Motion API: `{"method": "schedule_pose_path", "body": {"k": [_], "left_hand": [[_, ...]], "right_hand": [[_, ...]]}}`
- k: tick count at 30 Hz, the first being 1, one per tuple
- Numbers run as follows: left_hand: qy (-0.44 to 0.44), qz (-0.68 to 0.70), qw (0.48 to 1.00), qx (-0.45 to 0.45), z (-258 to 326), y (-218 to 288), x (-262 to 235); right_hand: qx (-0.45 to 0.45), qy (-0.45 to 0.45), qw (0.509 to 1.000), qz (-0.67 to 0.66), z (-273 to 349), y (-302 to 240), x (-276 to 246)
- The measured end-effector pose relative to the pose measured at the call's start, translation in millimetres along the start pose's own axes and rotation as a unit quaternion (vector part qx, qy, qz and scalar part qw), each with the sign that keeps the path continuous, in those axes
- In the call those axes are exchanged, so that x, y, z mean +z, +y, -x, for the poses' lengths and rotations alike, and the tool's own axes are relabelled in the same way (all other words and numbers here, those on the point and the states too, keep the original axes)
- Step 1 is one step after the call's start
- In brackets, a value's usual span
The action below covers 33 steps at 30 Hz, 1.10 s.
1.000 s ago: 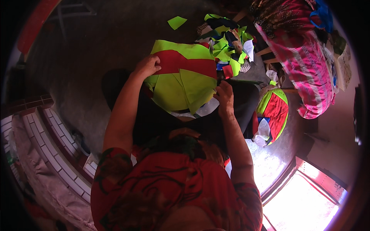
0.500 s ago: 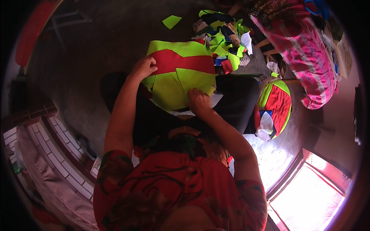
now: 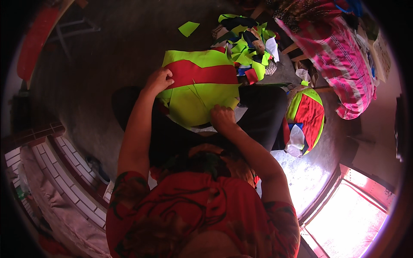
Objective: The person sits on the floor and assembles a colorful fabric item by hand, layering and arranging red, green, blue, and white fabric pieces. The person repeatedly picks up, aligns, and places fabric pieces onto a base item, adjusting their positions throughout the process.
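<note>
— Fabric, by the look of it: a neon-yellow cloth piece with a red band [image 3: 200, 86], spread over the person's lap on dark cloth [image 3: 258, 116]. How would you say it handles?

— Light and limp, I judge. It drapes and creases across the knees, so it has no stiffness of its own. Probably not slippery, and nothing about it looks fragile. An edge or a corner seems the best place to take it, pinched between thumb and fingers; a flat palm would only slide it or hold it down.

— Where are the hands on it?

— The left hand [image 3: 158, 81] sits at the left edge, right where the red band meets the yellow. Its fingers [image 3: 165, 79] are curled over the edge, closed on the cloth rather than spread.

— And the other?

— The right hand [image 3: 222, 118] rests on the lower right part of the yellow panel, near the hem. The fingers are bent under and close together, pressing on the fabric. Whether they actually pinch a fold I cannot tell; the knuckles hide the tips.

— Anything else close by?

— A heap of yellow, blue and white scraps [image 3: 247, 43] lies on the floor just beyond the piece, a lone yellow offcut [image 3: 188, 28] further left, and a folded yellow-and-red bundle [image 3: 306, 116] sits to the right of the lap. A pink striped sack [image 3: 344, 69] stands beyond that.
</note>
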State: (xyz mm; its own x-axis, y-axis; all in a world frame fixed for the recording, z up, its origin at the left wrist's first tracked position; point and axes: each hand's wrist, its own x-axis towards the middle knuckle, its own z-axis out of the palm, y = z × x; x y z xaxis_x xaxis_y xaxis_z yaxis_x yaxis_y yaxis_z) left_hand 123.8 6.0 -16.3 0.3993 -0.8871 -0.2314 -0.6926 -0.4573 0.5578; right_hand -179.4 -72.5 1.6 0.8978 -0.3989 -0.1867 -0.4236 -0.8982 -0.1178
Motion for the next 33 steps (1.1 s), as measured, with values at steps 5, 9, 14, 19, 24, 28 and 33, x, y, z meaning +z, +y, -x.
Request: {"method": "schedule_pose_path", "body": {"k": [5,9,14,19,24,28,33], "left_hand": [[0.002,-0.005,1.0,0.001,-1,2,1],[0.001,0.015,1.0,0.007,-1,-1,2],[-0.012,0.004,1.0,-0.003,-2,-2,2],[-0.008,0.0,1.0,-0.008,0,0,0],[0.003,0.01,1.0,0.012,-4,-6,8],[-0.013,0.033,0.999,0.007,-10,-17,15],[0.025,0.068,0.995,0.065,-9,-28,15]], "right_hand": [[0.02,-0.056,0.998,-0.008,8,2,-16],[0.048,-0.078,0.996,0.008,11,3,-9],[0.058,-0.151,0.987,0.016,10,5,-11],[0.081,-0.126,0.988,-0.034,4,0,-27],[0.049,-0.035,0.994,-0.088,-5,6,-39],[0.017,0.045,0.998,-0.029,-3,6,0],[0.022,-0.039,0.99,-0.13,-7,5,-11]]}}
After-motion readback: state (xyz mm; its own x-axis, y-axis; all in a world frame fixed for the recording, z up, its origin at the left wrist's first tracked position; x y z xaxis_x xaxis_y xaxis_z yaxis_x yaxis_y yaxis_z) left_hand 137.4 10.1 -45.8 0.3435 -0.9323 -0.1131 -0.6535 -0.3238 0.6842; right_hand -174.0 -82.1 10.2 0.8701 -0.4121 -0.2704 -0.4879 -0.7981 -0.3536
